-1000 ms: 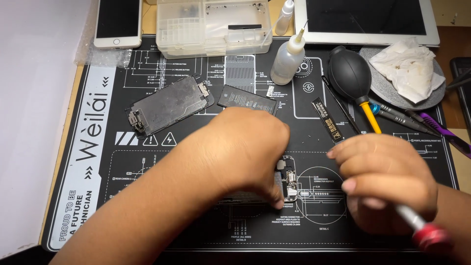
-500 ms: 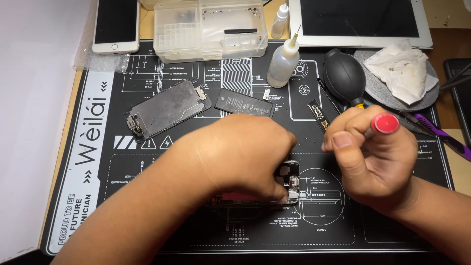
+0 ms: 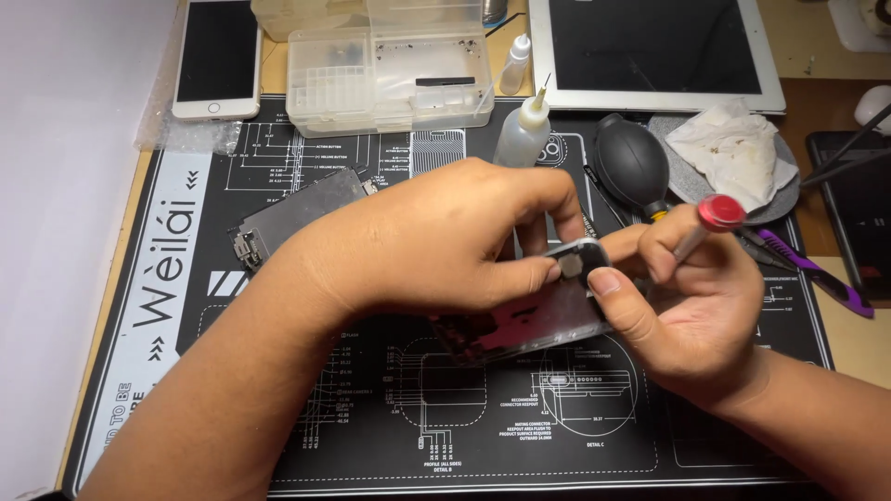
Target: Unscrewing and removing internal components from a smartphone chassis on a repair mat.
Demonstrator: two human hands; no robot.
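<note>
Black printed repair mat (image 3: 278, 408) under both hands, tablet (image 3: 650, 46) behind.

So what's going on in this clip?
A person is working on a phone housing over a black repair mat. The left hand grips the housing and tilts it up off the mat, fingertips pinching its top edge. The right hand steadies that same edge with the thumb while holding a red-capped screwdriver. A detached screen panel, a glue bottle and a black air blower lie behind.
</note>
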